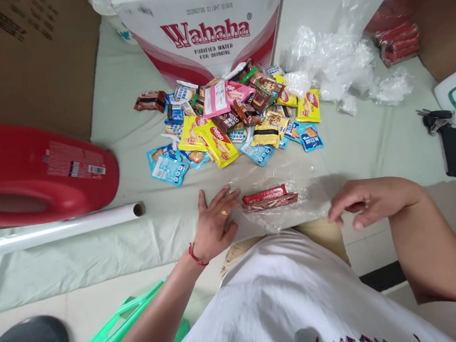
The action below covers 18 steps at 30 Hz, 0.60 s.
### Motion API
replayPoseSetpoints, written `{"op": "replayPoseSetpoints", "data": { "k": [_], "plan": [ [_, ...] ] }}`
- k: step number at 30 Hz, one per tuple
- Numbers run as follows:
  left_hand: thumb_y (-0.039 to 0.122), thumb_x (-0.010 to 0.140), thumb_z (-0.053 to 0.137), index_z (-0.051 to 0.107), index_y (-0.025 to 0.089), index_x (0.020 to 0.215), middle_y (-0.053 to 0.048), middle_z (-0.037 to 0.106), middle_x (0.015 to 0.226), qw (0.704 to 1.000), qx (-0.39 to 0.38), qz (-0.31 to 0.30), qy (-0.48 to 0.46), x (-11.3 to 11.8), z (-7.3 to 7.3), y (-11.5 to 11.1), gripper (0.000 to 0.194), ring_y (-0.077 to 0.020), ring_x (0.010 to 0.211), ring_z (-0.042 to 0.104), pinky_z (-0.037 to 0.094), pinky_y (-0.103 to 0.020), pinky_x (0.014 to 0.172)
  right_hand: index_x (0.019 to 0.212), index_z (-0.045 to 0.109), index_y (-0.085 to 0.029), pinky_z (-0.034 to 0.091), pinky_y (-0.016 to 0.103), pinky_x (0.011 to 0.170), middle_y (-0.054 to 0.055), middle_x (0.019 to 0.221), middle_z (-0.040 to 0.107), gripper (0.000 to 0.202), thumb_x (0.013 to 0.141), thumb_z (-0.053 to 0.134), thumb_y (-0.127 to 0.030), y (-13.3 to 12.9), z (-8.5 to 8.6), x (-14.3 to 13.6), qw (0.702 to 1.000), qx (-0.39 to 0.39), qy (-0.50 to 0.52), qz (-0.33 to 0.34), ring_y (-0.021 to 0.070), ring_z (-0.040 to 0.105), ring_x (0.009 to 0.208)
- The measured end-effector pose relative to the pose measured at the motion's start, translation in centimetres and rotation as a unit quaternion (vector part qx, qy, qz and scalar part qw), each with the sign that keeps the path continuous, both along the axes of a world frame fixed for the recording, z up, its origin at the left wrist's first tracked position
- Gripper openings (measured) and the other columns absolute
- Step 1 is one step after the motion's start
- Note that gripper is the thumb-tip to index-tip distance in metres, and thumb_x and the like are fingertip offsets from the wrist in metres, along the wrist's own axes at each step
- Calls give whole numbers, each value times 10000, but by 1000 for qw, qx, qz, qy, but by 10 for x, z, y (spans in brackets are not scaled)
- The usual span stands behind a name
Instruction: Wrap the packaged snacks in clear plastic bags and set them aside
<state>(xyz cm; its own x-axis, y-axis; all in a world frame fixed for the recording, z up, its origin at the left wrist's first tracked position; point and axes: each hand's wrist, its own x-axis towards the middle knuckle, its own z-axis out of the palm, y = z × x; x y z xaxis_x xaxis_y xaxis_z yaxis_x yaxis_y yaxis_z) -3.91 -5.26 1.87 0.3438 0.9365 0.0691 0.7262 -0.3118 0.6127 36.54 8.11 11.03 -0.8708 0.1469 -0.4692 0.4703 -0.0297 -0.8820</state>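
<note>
A red jug [76, 176] lay on its side at the far left. Next came the left hand [214, 229], its fingers spread wide, with the tips at the edge of a clear plastic bag [312, 201]. Just right of those fingers, a red-wrapped snack bar [264, 194] and a brown-wrapped snack bar [271, 203] lay side by side within the bag's outline. Farther right, well apart from both bars, the right hand [378, 199] had bent, loose fingers, with a gap by the thumb. I couldn't tell if they touched the bag.
</note>
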Motion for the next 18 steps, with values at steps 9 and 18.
{"op": "replayPoseSetpoints", "data": {
  "k": [9, 18],
  "plan": [
    [106, 719, 516, 664, 235, 888, -67, 583, 1552, 998, -25, -23, 51, 0, 6, 4, 260, -325, 1547, 399, -17, -746, 1252, 1177, 746, -238, 479, 310, 783, 69, 1124, 715, 247, 965, 633, -299, -14, -20, -114, 924, 362, -78, -93, 226, 688, 925],
    [126, 804, 508, 662, 224, 768, -23, 536, 1589, 994, -34, -49, 93, 0, 12, 6, 186, -345, 1556, 378, 8, -786, 1232, 1310, 635, -155, 473, 340, 741, 157, 1284, 634, 383, 973, 664, -336, -43, -30, -156, 845, 495, -197, 53, 306, 642, 1080]
  ]
}}
